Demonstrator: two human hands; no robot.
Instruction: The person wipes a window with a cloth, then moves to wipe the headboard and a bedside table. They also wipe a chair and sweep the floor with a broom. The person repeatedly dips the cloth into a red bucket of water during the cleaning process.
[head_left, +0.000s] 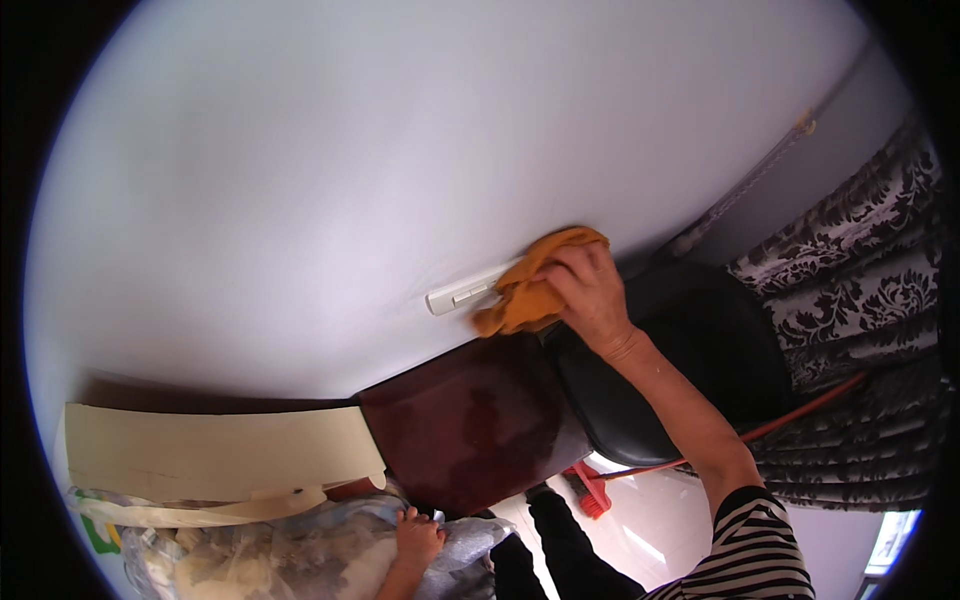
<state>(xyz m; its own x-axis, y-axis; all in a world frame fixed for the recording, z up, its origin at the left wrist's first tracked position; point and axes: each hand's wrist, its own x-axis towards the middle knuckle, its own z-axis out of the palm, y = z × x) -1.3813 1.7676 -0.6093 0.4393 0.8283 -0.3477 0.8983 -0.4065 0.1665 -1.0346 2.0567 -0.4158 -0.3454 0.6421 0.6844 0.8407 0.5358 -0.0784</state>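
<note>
My right hand (589, 289) holds a bunched orange cloth (551, 281) against the wall, over one end of a white switch plate (463, 294). The other end of the plate, with its rocker switches, shows to the left of the cloth. Low in the view, my left hand (420, 534) rests on the edge of a clear plastic bag (300, 555) full of soft, pale items. Its fingers are curled over the edge, and whether they grip the plastic cannot be told.
A dark red glossy cabinet top (472, 420) stands against the wall, beside a black padded chair (697, 360). A cream board (217, 454) lies at the left. A red broom (592, 491) is on the tiled floor, its handle slanting up right. Patterned curtains (855, 300) hang at the right.
</note>
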